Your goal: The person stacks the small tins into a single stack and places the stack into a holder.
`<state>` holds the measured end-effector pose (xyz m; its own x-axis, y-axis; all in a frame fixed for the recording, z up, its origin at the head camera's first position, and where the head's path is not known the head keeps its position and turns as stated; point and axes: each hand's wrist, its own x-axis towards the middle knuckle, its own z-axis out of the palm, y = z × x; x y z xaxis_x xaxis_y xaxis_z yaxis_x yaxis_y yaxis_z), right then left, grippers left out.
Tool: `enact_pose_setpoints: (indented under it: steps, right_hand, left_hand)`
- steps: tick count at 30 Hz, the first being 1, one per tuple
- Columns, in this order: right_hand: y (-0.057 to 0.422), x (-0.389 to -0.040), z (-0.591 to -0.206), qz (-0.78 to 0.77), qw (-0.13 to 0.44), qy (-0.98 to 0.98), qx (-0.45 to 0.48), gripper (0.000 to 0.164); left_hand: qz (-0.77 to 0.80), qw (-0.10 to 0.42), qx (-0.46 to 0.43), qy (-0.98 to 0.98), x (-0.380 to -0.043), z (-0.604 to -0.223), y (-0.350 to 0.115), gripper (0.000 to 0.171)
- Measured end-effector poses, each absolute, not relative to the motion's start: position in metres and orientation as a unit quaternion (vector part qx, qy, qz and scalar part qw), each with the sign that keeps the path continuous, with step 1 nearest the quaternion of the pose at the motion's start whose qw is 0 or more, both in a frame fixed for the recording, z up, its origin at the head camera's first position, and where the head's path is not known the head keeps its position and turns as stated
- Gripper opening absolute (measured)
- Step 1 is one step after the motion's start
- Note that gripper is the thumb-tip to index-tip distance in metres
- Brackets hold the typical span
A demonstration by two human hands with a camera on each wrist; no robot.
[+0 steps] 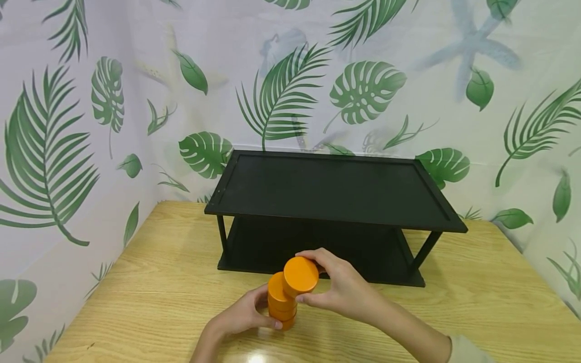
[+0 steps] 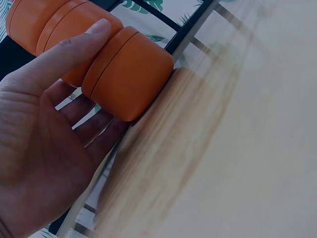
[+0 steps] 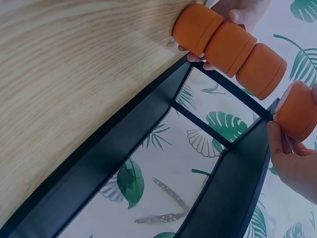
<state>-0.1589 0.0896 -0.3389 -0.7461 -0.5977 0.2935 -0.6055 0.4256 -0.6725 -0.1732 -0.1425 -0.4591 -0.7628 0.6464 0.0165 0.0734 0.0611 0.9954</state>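
Three round orange lidded jars (image 1: 281, 304) stand in an upright stack on the table. My left hand (image 1: 241, 313) holds the lower part of this stack, its thumb across the front and fingers behind; in the left wrist view the thumb lies over the second jar (image 2: 81, 42), above the bottom jar (image 2: 130, 74). A fourth orange jar (image 1: 301, 275) is in my right hand (image 1: 338, 282), pinched between thumb and fingers. It hangs close over the stack's top, a little to the right. In the right wrist view a narrow gap separates it from the top jar (image 3: 261, 71).
Just behind the hands stands a black two-tier rack (image 1: 336, 189), with a flat top, a lower shelf and thin posts. The wooden table (image 1: 150, 282) extends to both sides. A leaf-patterned cloth (image 1: 290, 75) hangs behind and at the left.
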Motion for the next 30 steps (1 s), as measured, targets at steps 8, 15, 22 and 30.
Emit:
enact_pose_setpoints:
  steps: [8,15,22,30]
  right_hand:
    - [0.087,-0.159,-0.339,0.401,0.002,-0.843,0.358,0.059]
    - [0.085,-0.161,-0.341,0.399,0.000,-0.845,0.357,0.058]
    - [0.082,-0.162,-0.343,0.401,-0.002,-0.842,0.360,0.057]
    - [0.079,-0.163,-0.344,0.394,0.003,-0.844,0.363,0.058]
  left_hand:
    - [0.636,0.228,0.256,0.692,-0.173,-0.459,-0.143,0.060]
    - [0.636,0.227,0.260,0.690,-0.173,-0.459,-0.144,0.059]
    - [0.634,0.226,0.266,0.691,-0.174,-0.460,-0.144,0.059]
    - [0.635,0.224,0.269,0.689,-0.173,-0.459,-0.144,0.058]
